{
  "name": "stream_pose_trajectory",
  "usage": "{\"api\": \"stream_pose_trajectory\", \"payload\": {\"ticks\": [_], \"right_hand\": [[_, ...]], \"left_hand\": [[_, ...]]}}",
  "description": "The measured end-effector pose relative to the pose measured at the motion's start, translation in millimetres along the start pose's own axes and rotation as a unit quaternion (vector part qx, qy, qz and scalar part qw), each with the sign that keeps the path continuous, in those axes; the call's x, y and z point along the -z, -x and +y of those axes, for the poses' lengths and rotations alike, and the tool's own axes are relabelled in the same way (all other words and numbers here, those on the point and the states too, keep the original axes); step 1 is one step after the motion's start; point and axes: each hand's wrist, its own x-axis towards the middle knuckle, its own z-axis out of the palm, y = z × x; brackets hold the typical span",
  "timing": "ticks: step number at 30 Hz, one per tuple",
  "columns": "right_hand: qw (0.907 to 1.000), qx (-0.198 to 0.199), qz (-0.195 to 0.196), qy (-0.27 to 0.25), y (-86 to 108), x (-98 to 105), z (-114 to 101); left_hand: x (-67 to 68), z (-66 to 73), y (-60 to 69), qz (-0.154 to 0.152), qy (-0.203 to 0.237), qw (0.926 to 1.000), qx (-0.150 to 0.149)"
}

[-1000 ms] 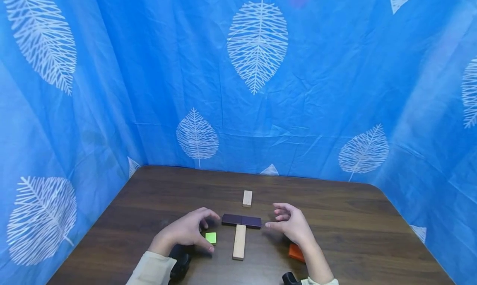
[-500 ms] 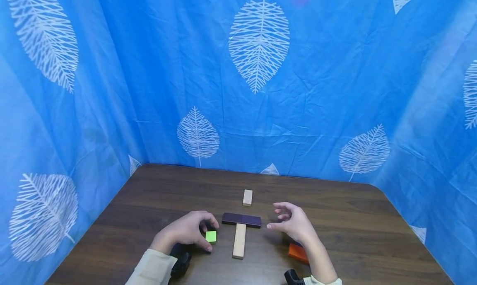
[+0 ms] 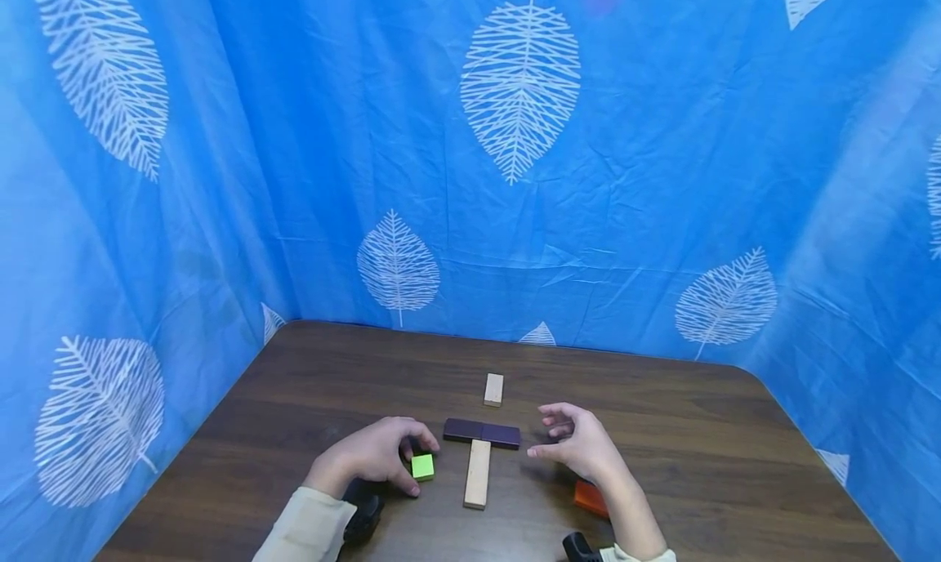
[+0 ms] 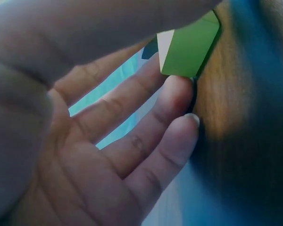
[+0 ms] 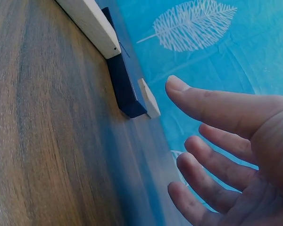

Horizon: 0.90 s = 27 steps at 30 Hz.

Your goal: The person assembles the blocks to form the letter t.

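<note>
My left hand [image 3: 378, 450] curls round a small bright green block [image 3: 422, 467] on the table, thumb on the near side and fingers on the far side. In the left wrist view the green block [image 4: 186, 54] sits between the thumb and fingertips, its upper part hidden by the thumb. My right hand [image 3: 577, 441] hovers with loosely bent fingers and nothing in them, right of two dark purple blocks [image 3: 501, 436] laid end to end. A pale wooden block [image 3: 477, 474] meets their middle from the near side, forming a T.
A smaller pale wooden block [image 3: 494, 390] lies farther back. An orange block [image 3: 590, 499] is partly hidden behind my right forearm. The brown table [image 3: 353, 366] ends at a blue curtain [image 3: 470, 219] printed with white leaves, which surrounds its back and sides.
My left thumb and fingers have closed in on the green block, which has turned slightly. The right hand has barely moved. The whole head view has shifted a little.
</note>
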Motion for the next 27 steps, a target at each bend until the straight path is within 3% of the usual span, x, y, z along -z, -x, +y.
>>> {"api": "stream_pose_trajectory", "payload": {"ticks": [27], "right_hand": [[0.9990,0.005,-0.041,0.013,-0.3,-3.6,4.3]], "left_hand": [[-4.4,1.3,-0.5,0.019,-0.013,0.9997,0.007]]}}
